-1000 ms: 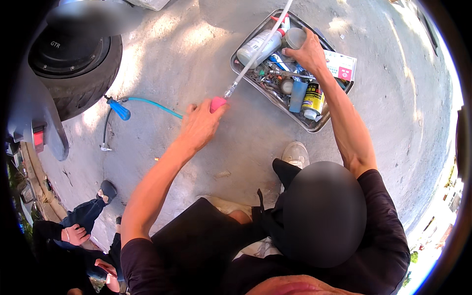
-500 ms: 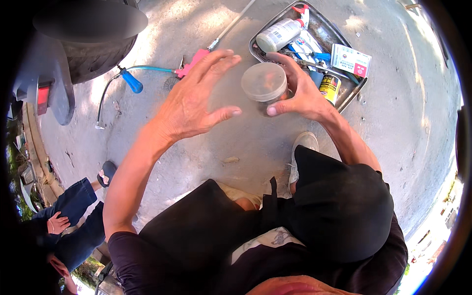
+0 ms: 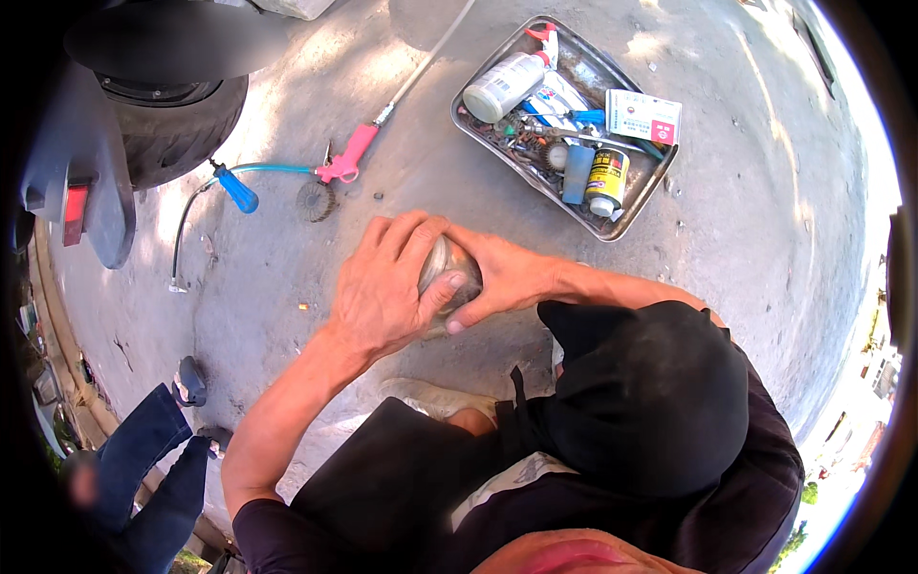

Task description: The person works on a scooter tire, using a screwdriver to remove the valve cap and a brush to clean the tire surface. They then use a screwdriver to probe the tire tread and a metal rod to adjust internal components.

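A clear round plastic jar (image 3: 465,272) with a lid is held tilted between both hands, above the ground in front of my knees. My left hand (image 3: 381,285) is curled over the lid end, thumb across the side. My right hand (image 3: 509,272) wraps the jar from the other side, its thumb pressing near the lower part. Small orange and dark bits show through the wall, but I cannot make out what they are. The fingers hide most of the jar.
Ahead right lies a metal tray (image 3: 612,228) with a white spray bottle (image 3: 504,86), a yellow-black can (image 3: 607,176), a blue-handled tool (image 3: 585,117) and a small box (image 3: 644,116). A pink air gun (image 3: 348,155) with hose lies ahead left, near a tyre (image 3: 177,129). Another person's legs (image 3: 143,450) are at left.
My left hand, empty and spread before, has closed on the jar's lid end. The jar has come lower and nearer my body, tilting, with my right hand still on it.
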Action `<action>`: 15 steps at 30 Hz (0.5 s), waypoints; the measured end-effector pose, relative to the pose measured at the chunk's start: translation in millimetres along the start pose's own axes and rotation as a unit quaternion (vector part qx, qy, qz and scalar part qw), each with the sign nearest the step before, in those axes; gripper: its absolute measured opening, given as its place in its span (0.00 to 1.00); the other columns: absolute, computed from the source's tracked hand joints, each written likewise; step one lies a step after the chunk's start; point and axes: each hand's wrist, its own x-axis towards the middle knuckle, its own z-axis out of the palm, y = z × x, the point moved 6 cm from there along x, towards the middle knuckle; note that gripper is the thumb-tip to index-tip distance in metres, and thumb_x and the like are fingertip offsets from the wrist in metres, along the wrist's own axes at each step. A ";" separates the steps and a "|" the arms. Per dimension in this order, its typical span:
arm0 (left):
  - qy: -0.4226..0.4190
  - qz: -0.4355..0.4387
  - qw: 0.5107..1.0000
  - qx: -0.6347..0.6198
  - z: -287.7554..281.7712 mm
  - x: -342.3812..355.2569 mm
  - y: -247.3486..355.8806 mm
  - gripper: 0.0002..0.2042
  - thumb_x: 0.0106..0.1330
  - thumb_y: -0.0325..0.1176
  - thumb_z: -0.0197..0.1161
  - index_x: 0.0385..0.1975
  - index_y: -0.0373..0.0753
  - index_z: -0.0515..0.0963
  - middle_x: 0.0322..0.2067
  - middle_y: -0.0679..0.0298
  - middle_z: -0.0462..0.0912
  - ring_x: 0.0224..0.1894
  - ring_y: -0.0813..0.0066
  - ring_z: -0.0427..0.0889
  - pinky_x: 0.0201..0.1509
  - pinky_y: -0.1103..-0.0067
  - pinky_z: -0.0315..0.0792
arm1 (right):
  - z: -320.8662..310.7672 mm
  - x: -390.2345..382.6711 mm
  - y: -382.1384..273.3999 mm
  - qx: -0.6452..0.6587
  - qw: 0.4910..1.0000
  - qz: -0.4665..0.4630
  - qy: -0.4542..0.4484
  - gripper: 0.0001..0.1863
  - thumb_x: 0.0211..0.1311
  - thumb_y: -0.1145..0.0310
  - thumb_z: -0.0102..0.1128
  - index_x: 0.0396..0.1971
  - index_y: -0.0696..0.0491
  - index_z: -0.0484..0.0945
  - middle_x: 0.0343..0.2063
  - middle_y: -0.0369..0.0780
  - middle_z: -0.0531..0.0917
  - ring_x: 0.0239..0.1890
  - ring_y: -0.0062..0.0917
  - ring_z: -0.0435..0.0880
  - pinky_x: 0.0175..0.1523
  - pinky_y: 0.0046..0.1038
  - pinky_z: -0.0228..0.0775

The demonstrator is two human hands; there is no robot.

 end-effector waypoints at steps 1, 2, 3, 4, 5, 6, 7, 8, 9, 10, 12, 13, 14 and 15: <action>0.009 0.017 1.000 -0.002 -0.9 -0.1 2.7 0.27 0.62 0.50 0.69 0.55 0.38 0.77 0.53 0.55 0.78 0.52 0.52 0.78 0.48 0.63 0.79 | 0.1 0.1 3.2 0.011 1.000 -0.004 -0.005 0.50 0.40 0.60 0.86 0.65 0.58 0.68 0.53 0.47 0.82 0.54 0.32 0.82 0.61 0.33 0.74; 0.019 0.036 0.999 -0.005 -1.9 0.2 6.0 0.27 0.64 0.52 0.68 0.55 0.39 0.77 0.53 0.55 0.78 0.51 0.52 0.78 0.46 0.63 0.80 | -0.8 -0.6 4.4 0.021 1.000 -0.007 -0.010 0.49 0.40 0.61 0.86 0.64 0.58 0.70 0.51 0.46 0.83 0.52 0.31 0.83 0.60 0.33 0.75; 0.023 0.046 0.999 -0.005 -2.6 0.1 11.2 0.27 0.64 0.53 0.67 0.55 0.39 0.78 0.52 0.55 0.77 0.51 0.53 0.78 0.45 0.64 0.80 | -1.0 -2.5 4.8 0.044 0.999 0.000 -0.032 0.47 0.40 0.62 0.86 0.63 0.58 0.71 0.50 0.45 0.83 0.52 0.30 0.83 0.59 0.32 0.75; 0.028 0.056 0.998 -0.003 -4.2 -1.0 17.8 0.27 0.65 0.54 0.66 0.55 0.39 0.78 0.52 0.55 0.77 0.50 0.53 0.78 0.43 0.64 0.80 | -0.6 -3.6 1.6 0.066 0.996 0.006 -0.055 0.46 0.39 0.63 0.86 0.62 0.58 0.73 0.49 0.44 0.84 0.51 0.29 0.83 0.58 0.31 0.76; 0.034 0.067 0.997 -0.003 -5.1 -0.2 22.5 0.27 0.66 0.55 0.64 0.55 0.39 0.79 0.52 0.54 0.77 0.50 0.53 0.79 0.41 0.64 0.80 | -0.6 -5.3 -0.5 0.089 0.993 0.013 -0.077 0.44 0.39 0.64 0.86 0.60 0.58 0.74 0.48 0.43 0.85 0.50 0.28 0.84 0.58 0.31 0.76; 0.034 0.076 0.997 -0.003 -4.8 2.5 24.2 0.28 0.65 0.56 0.65 0.55 0.38 0.79 0.52 0.54 0.78 0.49 0.53 0.79 0.40 0.64 0.80 | -2.3 -7.5 -1.2 0.111 0.991 0.013 -0.080 0.44 0.39 0.65 0.86 0.60 0.58 0.74 0.47 0.42 0.85 0.50 0.27 0.84 0.57 0.30 0.76; 0.032 0.086 0.996 -0.002 -4.3 4.3 25.1 0.29 0.65 0.57 0.65 0.54 0.38 0.79 0.52 0.54 0.78 0.49 0.54 0.80 0.38 0.65 0.80 | -2.1 -10.0 -0.4 0.134 0.987 0.012 -0.082 0.43 0.39 0.66 0.86 0.59 0.58 0.75 0.47 0.42 0.85 0.50 0.26 0.84 0.57 0.29 0.76; 0.030 0.096 0.995 -0.003 -3.1 7.0 25.4 0.30 0.64 0.58 0.65 0.54 0.38 0.79 0.51 0.54 0.78 0.48 0.54 0.80 0.37 0.65 0.80 | -3.0 -12.5 0.8 0.157 0.984 0.011 -0.084 0.43 0.39 0.67 0.86 0.59 0.59 0.75 0.47 0.41 0.85 0.49 0.25 0.84 0.56 0.29 0.76; 0.037 0.112 0.993 -0.007 1.0 11.6 23.3 0.30 0.64 0.58 0.66 0.54 0.37 0.79 0.51 0.54 0.78 0.47 0.54 0.81 0.37 0.66 0.80 | -8.7 -14.1 5.5 0.160 0.983 0.028 -0.085 0.42 0.40 0.68 0.85 0.59 0.59 0.75 0.47 0.42 0.85 0.49 0.25 0.84 0.56 0.29 0.76; 0.041 0.121 0.992 -0.008 7.4 15.3 18.4 0.31 0.63 0.58 0.66 0.55 0.37 0.79 0.51 0.54 0.79 0.46 0.55 0.81 0.36 0.66 0.80 | -15.5 -13.3 12.0 0.165 0.981 0.044 -0.092 0.42 0.41 0.68 0.85 0.59 0.60 0.75 0.48 0.42 0.85 0.50 0.25 0.84 0.56 0.29 0.76; 0.047 0.144 0.988 -0.030 13.6 26.2 14.4 0.32 0.62 0.58 0.67 0.55 0.37 0.78 0.50 0.55 0.79 0.45 0.55 0.82 0.36 0.67 0.80 | -23.9 -16.3 22.3 0.204 0.970 0.067 -0.113 0.41 0.42 0.68 0.84 0.59 0.61 0.75 0.48 0.42 0.85 0.50 0.25 0.84 0.57 0.29 0.77; 0.045 0.154 0.986 -0.052 15.4 30.1 13.4 0.33 0.61 0.58 0.67 0.56 0.37 0.78 0.50 0.55 0.79 0.44 0.55 0.82 0.36 0.67 0.80 | -23.7 -18.7 26.6 0.240 0.959 0.075 -0.128 0.41 0.43 0.68 0.84 0.59 0.62 0.74 0.48 0.43 0.85 0.50 0.25 0.84 0.57 0.29 0.77; 0.044 0.164 0.983 -0.073 17.1 34.2 12.7 0.33 0.60 0.59 0.67 0.56 0.37 0.78 0.50 0.55 0.79 0.44 0.55 0.82 0.36 0.67 0.80 | -22.8 -22.0 29.1 0.276 0.947 0.082 -0.143 0.41 0.44 0.68 0.84 0.60 0.62 0.74 0.48 0.43 0.85 0.50 0.25 0.84 0.57 0.30 0.77; 0.027 0.179 0.980 -0.078 18.1 39.9 13.4 0.33 0.60 0.58 0.67 0.56 0.37 0.77 0.50 0.54 0.79 0.44 0.55 0.82 0.37 0.67 0.80 | -24.8 -26.0 29.5 0.317 0.934 0.084 -0.138 0.40 0.44 0.68 0.83 0.60 0.62 0.74 0.48 0.43 0.85 0.51 0.25 0.84 0.57 0.30 0.76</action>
